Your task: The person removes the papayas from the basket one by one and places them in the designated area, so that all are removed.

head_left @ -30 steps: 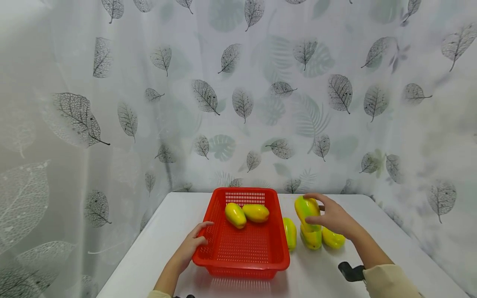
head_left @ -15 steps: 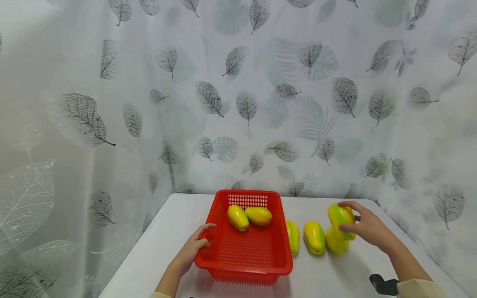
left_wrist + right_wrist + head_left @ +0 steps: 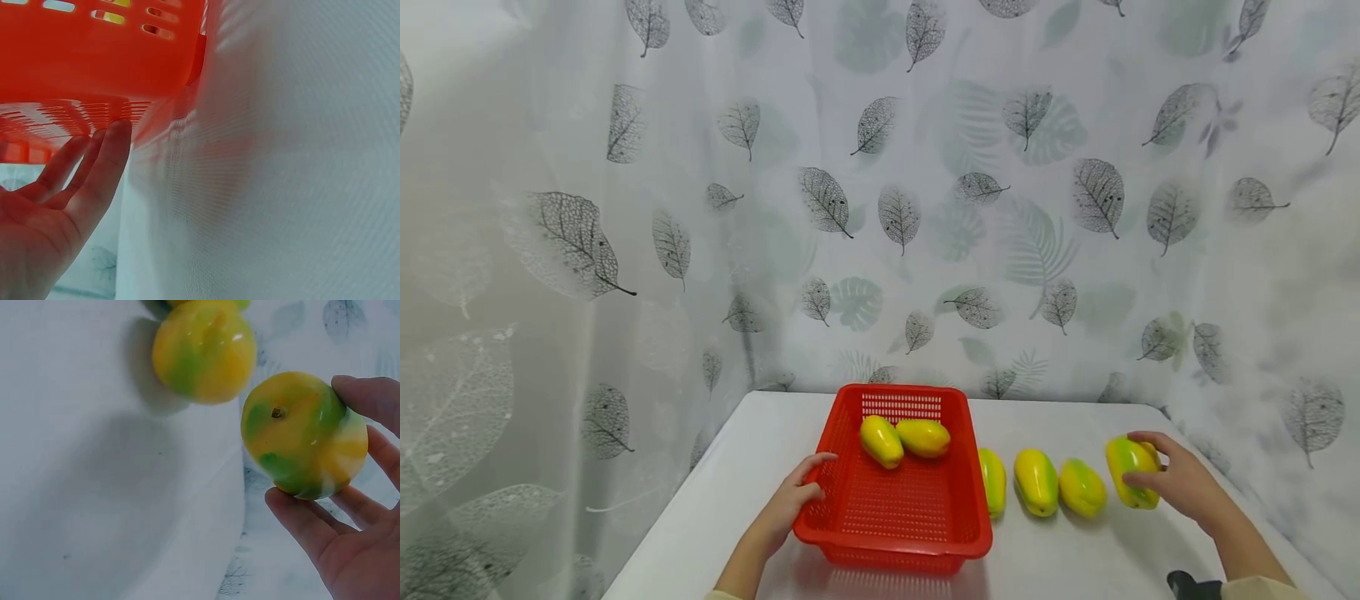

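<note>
My right hand [image 3: 1191,483] grips a yellow-green papaya [image 3: 1131,473] above the right part of the table; in the right wrist view thumb and fingers clasp its sides, with one end turned to the camera. A red plastic basket [image 3: 891,550] stands left of centre. My left hand [image 3: 778,508] holds its left rim, thumb and one finger over the edge, while other fingers [image 3: 103,165] touch the perforated outside from below. Inside the basket lie two papayas, one tilted [image 3: 882,442] and one sideways [image 3: 923,437].
Between basket and right hand, three more papayas lie in a row: one [image 3: 992,483] partly behind the basket rim, a middle one [image 3: 1036,483], and one [image 3: 1082,487] nearest the hand. A leaf-patterned curtain [image 3: 940,250] encloses the white table [image 3: 775,433].
My right hand has carried its papaya rightward and lowered it, past the papayas it was covering. The left hand stays at the basket's rim. The head view has shifted slightly.
</note>
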`<state>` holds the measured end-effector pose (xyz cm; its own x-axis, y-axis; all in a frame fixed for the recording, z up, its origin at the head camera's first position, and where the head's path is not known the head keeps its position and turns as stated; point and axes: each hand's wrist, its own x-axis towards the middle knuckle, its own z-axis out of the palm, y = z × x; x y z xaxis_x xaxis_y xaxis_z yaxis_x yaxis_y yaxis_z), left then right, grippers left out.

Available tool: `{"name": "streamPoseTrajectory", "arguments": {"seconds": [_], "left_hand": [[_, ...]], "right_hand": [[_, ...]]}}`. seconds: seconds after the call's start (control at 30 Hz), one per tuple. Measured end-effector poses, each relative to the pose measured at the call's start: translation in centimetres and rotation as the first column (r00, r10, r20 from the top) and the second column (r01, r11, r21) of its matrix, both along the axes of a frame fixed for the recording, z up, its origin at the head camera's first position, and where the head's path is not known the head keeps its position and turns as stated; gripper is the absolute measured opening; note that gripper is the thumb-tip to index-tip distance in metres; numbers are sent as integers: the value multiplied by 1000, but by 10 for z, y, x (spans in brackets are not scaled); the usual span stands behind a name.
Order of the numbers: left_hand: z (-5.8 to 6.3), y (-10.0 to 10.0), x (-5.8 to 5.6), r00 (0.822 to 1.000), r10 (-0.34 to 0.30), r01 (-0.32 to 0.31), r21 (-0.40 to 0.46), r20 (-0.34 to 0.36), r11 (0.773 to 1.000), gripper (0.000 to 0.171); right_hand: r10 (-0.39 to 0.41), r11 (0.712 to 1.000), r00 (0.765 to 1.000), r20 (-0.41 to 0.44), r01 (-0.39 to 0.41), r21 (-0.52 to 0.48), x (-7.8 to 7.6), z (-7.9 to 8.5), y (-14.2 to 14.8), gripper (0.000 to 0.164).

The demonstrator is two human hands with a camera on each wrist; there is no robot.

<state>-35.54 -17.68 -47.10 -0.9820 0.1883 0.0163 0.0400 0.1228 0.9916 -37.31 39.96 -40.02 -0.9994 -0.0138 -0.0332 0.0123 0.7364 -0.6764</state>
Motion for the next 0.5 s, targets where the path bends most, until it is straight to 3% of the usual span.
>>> {"name": "streamPoseTrajectory", "arguments": {"seconds": [0.3,0.5], "left_hand": [[2,-2,5,1000,5,-5,-15,5,1000,60],[2,-1,2,1000,5,-5,-22,4,1000,59]], "right_hand": [[-74,995,996,48,71,72,-7,-27,11,91],[-92,993,992,89,85,86,-11,-44,16,90]]}}
